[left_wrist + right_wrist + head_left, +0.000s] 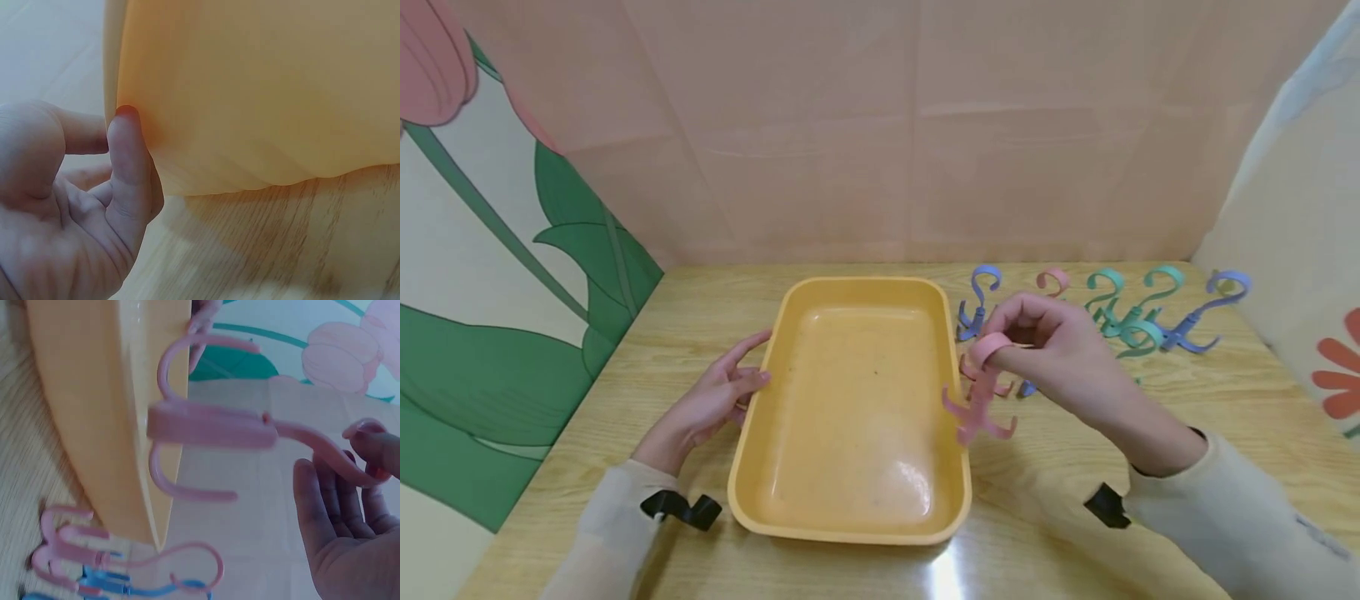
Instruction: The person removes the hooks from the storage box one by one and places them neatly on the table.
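Observation:
My right hand (pixel 1060 358) pinches the curved top of a pink claw-shaped hanging hook (pixel 976 408) between thumb and fingers. The hook hangs with its prongs down, over the right rim of a yellow rectangular tray (pixel 865 417). In the right wrist view the pink hook's body (pixel 212 428) and curled prongs show clearly. At the tray's left side, my left hand (pixel 707 404) grips the rim. The left wrist view shows its thumb (pixel 128 134) against the inside of the tray wall (pixel 250 81), with fingers behind it.
Right of the tray lie more hooks: a blue hook (pixel 976 317), several green hooks (pixel 1131 321) and another blue hook (pixel 1195 325). A second pink hook (pixel 62 550) lies beside the tray. A pink cloth backdrop (pixel 850 167) stands behind the wooden table (pixel 1045 517).

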Action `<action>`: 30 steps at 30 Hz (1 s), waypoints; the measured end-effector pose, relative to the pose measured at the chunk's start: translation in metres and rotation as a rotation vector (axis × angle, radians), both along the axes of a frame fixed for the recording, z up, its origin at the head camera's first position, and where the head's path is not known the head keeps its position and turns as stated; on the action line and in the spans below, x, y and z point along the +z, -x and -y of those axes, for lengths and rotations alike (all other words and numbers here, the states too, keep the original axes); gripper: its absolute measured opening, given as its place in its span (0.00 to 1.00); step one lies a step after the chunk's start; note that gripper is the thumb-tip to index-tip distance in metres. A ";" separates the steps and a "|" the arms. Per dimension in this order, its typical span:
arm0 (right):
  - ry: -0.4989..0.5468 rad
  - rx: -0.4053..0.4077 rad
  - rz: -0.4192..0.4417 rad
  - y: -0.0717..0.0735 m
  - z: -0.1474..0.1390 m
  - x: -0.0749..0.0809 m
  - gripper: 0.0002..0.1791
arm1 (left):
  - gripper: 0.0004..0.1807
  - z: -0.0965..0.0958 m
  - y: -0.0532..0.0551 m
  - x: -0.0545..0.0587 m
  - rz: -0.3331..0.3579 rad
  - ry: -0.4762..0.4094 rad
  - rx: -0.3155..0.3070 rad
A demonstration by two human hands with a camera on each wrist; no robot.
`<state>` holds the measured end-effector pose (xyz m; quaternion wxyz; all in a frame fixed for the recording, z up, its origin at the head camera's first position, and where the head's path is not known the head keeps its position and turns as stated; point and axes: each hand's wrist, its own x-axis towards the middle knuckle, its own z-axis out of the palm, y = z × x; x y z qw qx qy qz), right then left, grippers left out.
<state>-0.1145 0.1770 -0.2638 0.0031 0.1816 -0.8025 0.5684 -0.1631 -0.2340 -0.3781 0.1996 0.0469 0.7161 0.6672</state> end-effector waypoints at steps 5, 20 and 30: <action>-0.028 -0.014 -0.009 -0.006 -0.018 -0.003 0.07 | 0.37 0.000 0.000 0.000 0.000 0.008 -0.002; 0.087 -0.104 0.023 -0.022 -0.073 -0.020 0.05 | 0.37 0.002 -0.001 0.000 0.002 0.017 0.005; 0.253 -0.123 0.001 -0.025 -0.125 -0.041 0.06 | 0.37 0.001 -0.001 0.000 0.001 0.001 -0.005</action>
